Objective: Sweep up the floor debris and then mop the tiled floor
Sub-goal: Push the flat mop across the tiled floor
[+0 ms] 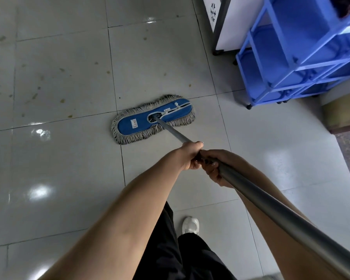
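A flat mop head [137, 123], blue on top with a grey fringe, lies on the pale tiled floor [59, 168] ahead of me. Its grey metal handle [271, 201] runs back from the head towards the lower right. My left hand [190, 156] grips the handle further down, towards the mop head. My right hand [216, 168] grips it just behind, and the two hands touch. Brownish spots [34, 96] dot the tiles at the left and beyond the mop.
A blue plastic shelf trolley [291, 57] on castors stands at the upper right. Behind it is a white panel with a dark frame [220, 27]. A brown box [343, 112] sits at the right edge. My white shoe [191, 225] and dark trousers show below.
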Demonstrator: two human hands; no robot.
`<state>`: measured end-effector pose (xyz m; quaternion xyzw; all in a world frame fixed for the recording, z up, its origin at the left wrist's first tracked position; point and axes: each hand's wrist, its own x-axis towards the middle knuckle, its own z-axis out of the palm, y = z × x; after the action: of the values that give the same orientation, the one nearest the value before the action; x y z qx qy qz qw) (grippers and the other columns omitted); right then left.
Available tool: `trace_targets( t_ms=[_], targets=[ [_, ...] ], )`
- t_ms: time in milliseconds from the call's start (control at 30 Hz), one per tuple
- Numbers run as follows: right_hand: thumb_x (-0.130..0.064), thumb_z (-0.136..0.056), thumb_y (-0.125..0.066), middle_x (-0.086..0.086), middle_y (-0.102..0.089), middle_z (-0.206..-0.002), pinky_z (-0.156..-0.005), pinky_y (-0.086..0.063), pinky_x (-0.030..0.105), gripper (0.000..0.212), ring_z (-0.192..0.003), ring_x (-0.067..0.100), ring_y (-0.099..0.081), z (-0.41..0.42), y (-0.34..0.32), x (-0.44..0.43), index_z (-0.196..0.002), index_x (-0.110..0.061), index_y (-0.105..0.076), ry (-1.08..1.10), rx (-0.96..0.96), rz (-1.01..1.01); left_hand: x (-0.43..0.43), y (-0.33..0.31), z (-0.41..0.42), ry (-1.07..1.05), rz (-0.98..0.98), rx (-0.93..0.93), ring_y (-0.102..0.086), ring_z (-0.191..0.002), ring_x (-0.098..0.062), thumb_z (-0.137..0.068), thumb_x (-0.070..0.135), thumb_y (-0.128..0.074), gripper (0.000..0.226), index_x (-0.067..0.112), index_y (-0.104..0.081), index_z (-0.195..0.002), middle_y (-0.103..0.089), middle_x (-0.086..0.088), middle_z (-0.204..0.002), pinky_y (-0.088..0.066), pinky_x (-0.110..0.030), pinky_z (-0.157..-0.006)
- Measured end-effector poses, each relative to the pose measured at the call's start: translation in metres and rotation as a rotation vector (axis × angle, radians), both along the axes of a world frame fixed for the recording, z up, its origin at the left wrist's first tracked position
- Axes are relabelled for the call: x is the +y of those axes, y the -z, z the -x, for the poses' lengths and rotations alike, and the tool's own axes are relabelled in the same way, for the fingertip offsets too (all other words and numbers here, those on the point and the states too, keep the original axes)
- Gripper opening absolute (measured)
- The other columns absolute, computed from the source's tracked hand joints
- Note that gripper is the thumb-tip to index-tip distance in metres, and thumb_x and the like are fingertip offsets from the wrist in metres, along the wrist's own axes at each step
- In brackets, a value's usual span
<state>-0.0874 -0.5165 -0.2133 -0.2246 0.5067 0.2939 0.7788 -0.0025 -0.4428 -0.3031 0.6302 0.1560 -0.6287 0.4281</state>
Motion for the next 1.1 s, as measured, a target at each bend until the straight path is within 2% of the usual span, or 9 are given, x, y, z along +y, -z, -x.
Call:
trace_targets(
  t_ms=[200,400,633,867,1100],
  targets=[
    [-0.026,-0.095,-0.052,0.000,-0.050,-0.043,-0.029,-0.039,0.012,0.026,-0.026,0.003,-0.043,-0.089,0.015,-0.034,-0.077,-0.007,-0.051,-0.019,-0.003,0.011,-0.031,0.017,-0.091,-0.048,0.019,-0.030,-0.037,-0.028,-0.007,-0.097,0.026,-0.042,0.014,0.013,-0.039,-0.100,-0.038,-0.003,-0.059,-0.032,-0.012,-0.032],
    [-0.032,-0.095,-0.051,-0.003,-0.048,-0.042,-0.027,-0.037,0.011,0.035,-0.025,0.002,-0.042,-0.207,0.027,-0.067,-0.070,-0.007,-0.053,-0.116,0.035,0.040,-0.068,0.035,-0.206,-0.043,0.004,-0.059,-0.039,-0.029,-0.007,-0.095,0.024,-0.041,0.016,0.012,-0.035,-0.104,-0.041,-0.005,-0.065,-0.033,-0.013,-0.032],
    [-0.028,-0.096,-0.050,0.000,-0.053,-0.043,-0.027,-0.038,0.012,0.030,-0.026,0.003,-0.045,-0.325,0.021,-0.103,-0.075,-0.006,-0.050,-0.125,0.021,0.061,-0.101,0.034,-0.325,-0.016,0.061,-0.085,-0.040,-0.033,-0.008,-0.097,0.023,-0.039,0.022,0.009,-0.041,-0.081,-0.041,-0.005,-0.058,-0.030,-0.014,-0.034],
    [-0.032,-0.096,-0.049,-0.002,-0.050,-0.041,-0.028,-0.038,0.011,0.034,-0.025,0.003,-0.044,-0.344,0.016,-0.122,-0.072,-0.008,-0.050,-0.249,0.064,0.098,-0.120,0.031,-0.333,-0.087,0.060,-0.097,-0.038,-0.030,-0.009,-0.096,0.019,-0.040,0.019,0.010,-0.038,-0.079,-0.038,-0.005,-0.056,-0.028,-0.015,-0.034],
    [-0.038,-0.097,-0.044,-0.005,-0.046,-0.036,-0.031,-0.034,0.008,0.040,-0.024,0.001,-0.039,-0.325,0.004,-0.140,-0.067,-0.012,-0.046,-0.437,0.036,0.216,-0.135,0.015,-0.314,-0.054,0.064,-0.056,-0.034,-0.040,-0.010,-0.095,0.016,-0.036,0.025,0.011,-0.035,-0.071,-0.034,-0.003,-0.058,-0.025,-0.014,-0.033]
  ],
)
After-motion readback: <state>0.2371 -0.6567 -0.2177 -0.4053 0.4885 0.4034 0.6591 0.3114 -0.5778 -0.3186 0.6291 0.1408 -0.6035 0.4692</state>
